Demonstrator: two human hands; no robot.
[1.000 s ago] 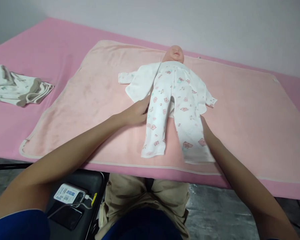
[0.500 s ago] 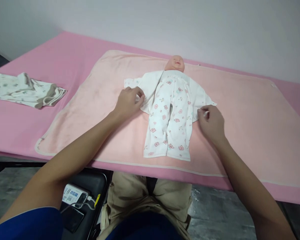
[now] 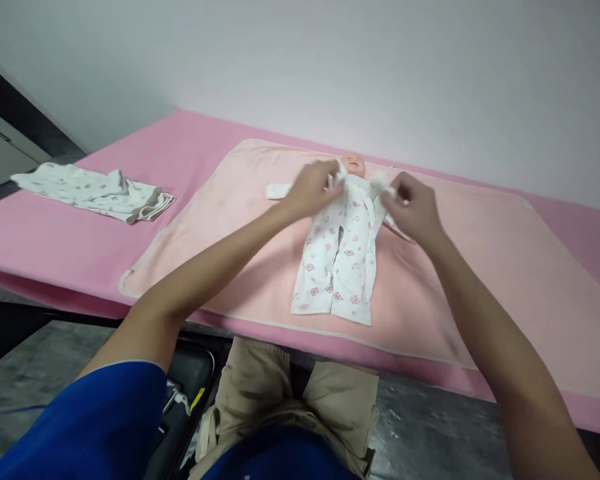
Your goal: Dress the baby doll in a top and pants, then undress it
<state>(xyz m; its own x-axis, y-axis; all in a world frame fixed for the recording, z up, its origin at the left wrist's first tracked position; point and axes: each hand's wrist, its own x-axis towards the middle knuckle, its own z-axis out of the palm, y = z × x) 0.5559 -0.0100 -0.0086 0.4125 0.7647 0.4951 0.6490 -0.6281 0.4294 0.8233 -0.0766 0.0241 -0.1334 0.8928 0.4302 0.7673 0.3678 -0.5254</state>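
A baby doll (image 3: 353, 164) lies on its back, head toward the wall, in a white baby shirt (image 3: 279, 192) and white baby pants (image 3: 336, 270) with a pink animal print. The pants are pulled high over the belly. My left hand (image 3: 316, 190) pinches a lower front edge of the shirt, lifted near the doll's chest. On the other side, my right hand (image 3: 414, 205) pinches the opposite edge, also raised. The gathered cloth at both fingertips is blurred. One shirt sleeve sticks out past each hand.
Under the doll is a peach blanket (image 3: 485, 287) with a pale border, spread over a pink-covered table (image 3: 200, 140). Folded white printed cloth (image 3: 93, 192) lies at the left. A black chair or case (image 3: 193, 367) with a cable stands below the table edge.
Both hands have risen and drawn closer together toward the doll's chest, lifting the shirt's lower edges up from beside the pants. The camera view has tilted slightly upward.
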